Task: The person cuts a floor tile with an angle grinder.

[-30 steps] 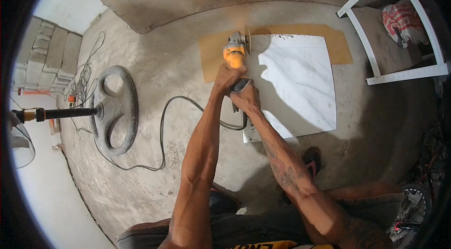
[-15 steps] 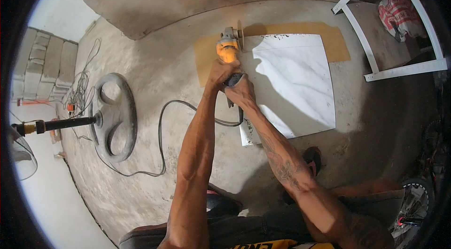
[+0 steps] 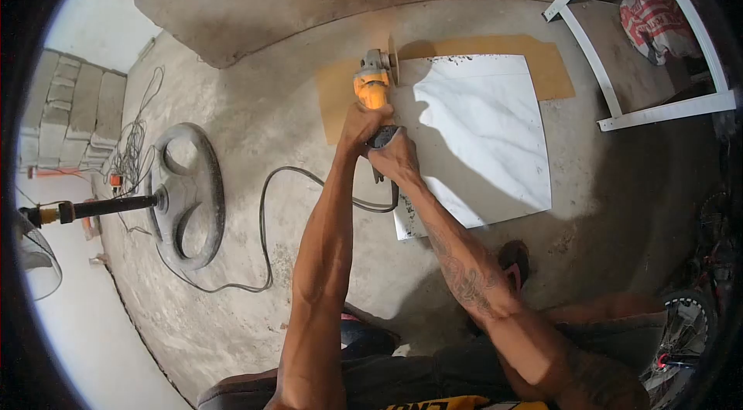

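My left hand (image 3: pixel 362 124) is wrapped round the front body of a yellow and grey angle grinder (image 3: pixel 373 90). Behind it, my right hand (image 3: pixel 398 155) grips the grinder's dark rear part. The grinder's disc (image 3: pixel 393 62) stands on edge at the upper left edge of a white marble-patterned tile (image 3: pixel 495 124). Brown cardboard (image 3: pixel 553 73) shows from under the tile at the back and left. Dark crumbs lie along the tile's far edge and near corner. A black power cord (image 3: pixel 263 232) loops from the grinder's rear across the floor.
A round grey stand base (image 3: pixel 210 197) with a black pole is on the left, near tangled cable and stacked blocks (image 3: pixel 58 100). A white metal frame (image 3: pixel 665 110) and a red-and-white sack (image 3: pixel 658 23) are at the upper right. A bicycle wheel (image 3: pixel 685 325) stands lower right.
The view has shifted very slightly. Both hands keep hold of the angle grinder, and its disc stays by the tile's upper left edge.
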The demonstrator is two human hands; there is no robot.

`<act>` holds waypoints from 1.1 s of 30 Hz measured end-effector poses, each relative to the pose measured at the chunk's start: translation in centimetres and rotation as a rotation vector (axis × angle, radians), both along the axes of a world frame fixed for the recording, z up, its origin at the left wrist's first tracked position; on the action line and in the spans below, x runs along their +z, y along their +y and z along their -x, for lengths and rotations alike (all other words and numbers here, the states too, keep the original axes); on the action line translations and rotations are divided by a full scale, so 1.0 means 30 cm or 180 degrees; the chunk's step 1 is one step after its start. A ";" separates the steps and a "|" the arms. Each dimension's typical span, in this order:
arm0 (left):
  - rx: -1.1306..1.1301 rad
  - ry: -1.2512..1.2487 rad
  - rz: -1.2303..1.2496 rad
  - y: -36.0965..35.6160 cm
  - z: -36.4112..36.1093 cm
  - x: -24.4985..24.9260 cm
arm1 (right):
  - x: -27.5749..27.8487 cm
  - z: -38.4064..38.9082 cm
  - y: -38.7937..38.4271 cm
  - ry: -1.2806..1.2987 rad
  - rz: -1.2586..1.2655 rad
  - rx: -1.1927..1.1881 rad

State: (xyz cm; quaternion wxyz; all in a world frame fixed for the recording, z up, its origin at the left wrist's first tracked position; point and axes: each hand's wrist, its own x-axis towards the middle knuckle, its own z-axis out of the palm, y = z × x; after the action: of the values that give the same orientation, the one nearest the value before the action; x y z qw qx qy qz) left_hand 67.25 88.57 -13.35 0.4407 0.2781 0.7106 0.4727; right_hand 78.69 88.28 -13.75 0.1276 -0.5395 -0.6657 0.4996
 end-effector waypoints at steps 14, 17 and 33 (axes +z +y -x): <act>0.0098 -0.0051 -0.0040 -0.039 -0.049 -0.005 | 0.100 -0.057 -0.039 0.0073 0.0032 0.0227; 0.0076 -0.0078 0.0012 -0.041 -0.048 0.013 | 0.077 -0.052 -0.037 0.0119 0.0037 0.0232; 0.0463 -0.0397 -0.0758 -0.006 0.023 0.212 | 0.295 0.007 0.014 0.0038 -0.0139 0.0240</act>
State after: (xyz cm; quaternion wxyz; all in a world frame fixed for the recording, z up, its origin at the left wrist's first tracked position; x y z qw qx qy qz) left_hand 66.57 88.40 -6.99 0.4126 0.2463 0.6390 0.6007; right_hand 78.46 88.69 -4.91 0.1245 -0.5081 -0.6955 0.4926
